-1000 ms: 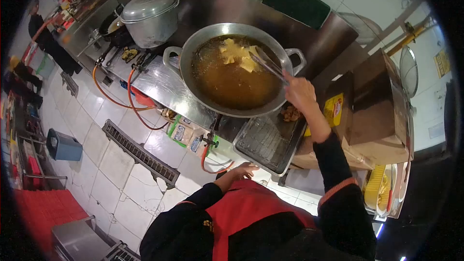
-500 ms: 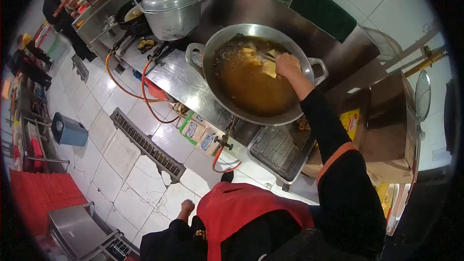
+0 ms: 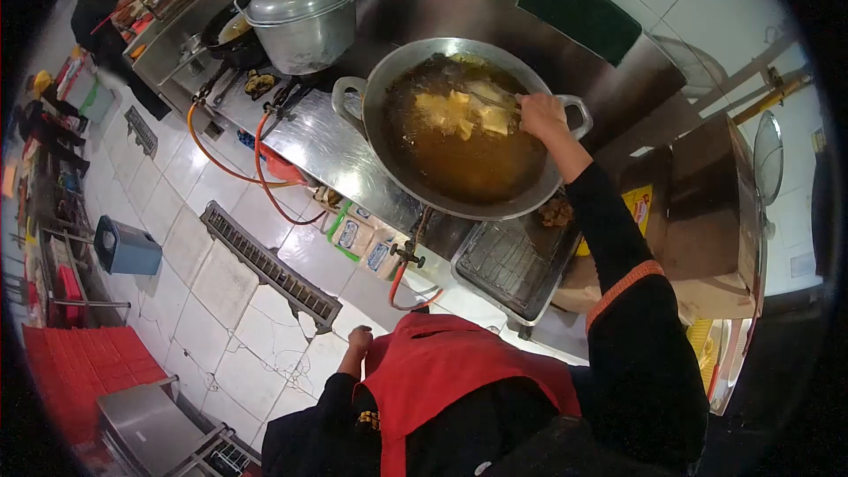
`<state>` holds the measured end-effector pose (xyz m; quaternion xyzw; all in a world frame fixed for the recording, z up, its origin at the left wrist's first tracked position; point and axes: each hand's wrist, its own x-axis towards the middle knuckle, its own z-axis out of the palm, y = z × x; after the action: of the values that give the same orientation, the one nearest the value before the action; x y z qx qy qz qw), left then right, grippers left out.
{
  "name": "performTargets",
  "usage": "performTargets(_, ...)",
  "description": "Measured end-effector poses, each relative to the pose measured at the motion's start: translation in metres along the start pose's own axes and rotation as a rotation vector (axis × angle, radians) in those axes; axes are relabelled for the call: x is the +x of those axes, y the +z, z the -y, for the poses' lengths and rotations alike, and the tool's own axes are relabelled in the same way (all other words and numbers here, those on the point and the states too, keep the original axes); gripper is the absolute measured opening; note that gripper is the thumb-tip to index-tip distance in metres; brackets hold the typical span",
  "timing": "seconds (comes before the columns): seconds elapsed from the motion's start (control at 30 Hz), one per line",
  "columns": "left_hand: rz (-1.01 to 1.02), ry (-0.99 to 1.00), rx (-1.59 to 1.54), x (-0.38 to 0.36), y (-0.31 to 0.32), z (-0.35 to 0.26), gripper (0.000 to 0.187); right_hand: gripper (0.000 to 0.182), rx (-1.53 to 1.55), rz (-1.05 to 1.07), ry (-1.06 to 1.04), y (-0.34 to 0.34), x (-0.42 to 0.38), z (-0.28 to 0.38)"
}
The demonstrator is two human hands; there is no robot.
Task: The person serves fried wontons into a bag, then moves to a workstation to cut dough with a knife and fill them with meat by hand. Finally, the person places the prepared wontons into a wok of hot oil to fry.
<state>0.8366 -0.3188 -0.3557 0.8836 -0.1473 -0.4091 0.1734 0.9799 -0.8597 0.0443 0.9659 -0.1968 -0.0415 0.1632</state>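
Observation:
My right hand (image 3: 543, 117) is closed round a pair of metal tongs (image 3: 500, 104) above a large two-handled pan (image 3: 415, 183). Brown, bubbling oil (image 3: 468, 163) fills much of the pan. Flat yellow pieces of food (image 3: 459, 112) float in a cluster in the upper half, and the tongs' tips reach in among them. Down beside the red apron (image 3: 459, 353), my left hand (image 3: 358, 338) hangs with its fingers curled into a loose fist, away from the stove; nothing shows in it.
A lidded aluminium pot (image 3: 305, 26) and a black wok (image 3: 234, 40) stand left of the pan. A wire rack on a tray (image 3: 512, 269) lies near my right sleeve, by a cardboard box (image 3: 707, 221). Orange gas hoses (image 3: 265, 168) hang in front. Two people are far left.
My right hand has drawn slightly right, towards the pan's handle. The yellow pieces have spread out more over the oil. My left hand has risen a little.

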Motion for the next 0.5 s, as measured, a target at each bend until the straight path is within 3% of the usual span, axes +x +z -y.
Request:
performTargets(0.07, -0.008, 0.18, 0.242, 0.026, 0.006, 0.023, 0.029, 0.049, 0.017, -0.008, 0.034, -0.014, -0.018, -0.001)
performTargets(0.1, -0.054, -0.111, -0.207, 0.03, 0.008, 0.022, 0.029, 0.052, 0.033, -0.022, 0.061, -0.021, -0.027, -0.001)
performTargets(0.17, 0.003, -0.047, -0.038, 0.024, -0.011, 0.023, 0.029, 0.054, 0.072, -0.018, 0.076, -0.028, -0.045, -0.004)
performTargets(0.23, -0.027, -0.328, -0.4, 0.019, -0.014, 0.026, 0.031, 0.056, 0.127, -0.018, 0.088, -0.03, -0.063, -0.005)
performTargets(0.33, -0.025, -0.407, -0.372, 0.007, -0.031, 0.02, 0.031, 0.059, 0.227, -0.051, 0.094, -0.023, -0.092, -0.008)
performTargets(0.4, -0.041, -0.45, -0.437, -0.006, -0.032, 0.021, 0.03, 0.055, 0.546, -0.122, 0.166, -0.006, -0.118, -0.01)
performTargets(0.43, -0.049, -0.456, -0.42, -0.015, -0.034, 0.017, 0.03, 0.055, 0.564, -0.122, 0.174, 0.006, -0.134, -0.01)
performTargets(0.5, -0.017, -0.488, -0.531, -0.031, -0.032, 0.002, 0.032, 0.056, 0.844, -0.354, 0.234, 0.038, -0.168, -0.011)
